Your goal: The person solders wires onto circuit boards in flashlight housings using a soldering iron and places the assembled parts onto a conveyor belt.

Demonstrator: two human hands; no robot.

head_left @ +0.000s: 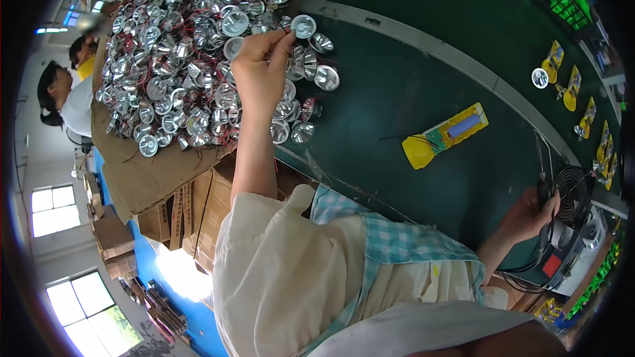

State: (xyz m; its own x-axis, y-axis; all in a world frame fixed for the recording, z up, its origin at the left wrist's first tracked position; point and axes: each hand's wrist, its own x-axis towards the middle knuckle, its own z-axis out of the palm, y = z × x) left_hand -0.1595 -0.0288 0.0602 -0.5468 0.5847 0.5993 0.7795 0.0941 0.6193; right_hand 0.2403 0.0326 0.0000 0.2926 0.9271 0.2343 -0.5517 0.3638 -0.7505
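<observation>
Beyond the cream cloth shirt [284, 258], seemingly pinching a round silver reflector lamp [304, 26] in left grip [258, 73], holding a slender black tool [544, 187] in right grip [527, 216], nearer the open yellow plastic casing [444, 135] slanting between on green worktop [370, 92].

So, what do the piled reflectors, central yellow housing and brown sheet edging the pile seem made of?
Reflectors: mirror-like glints suggest polished metal or metallised plastic. Yellow housing: probably smooth plastic, from its moulded shape. Brown sheet: likely matt cardboard, given its dull surface.
</observation>
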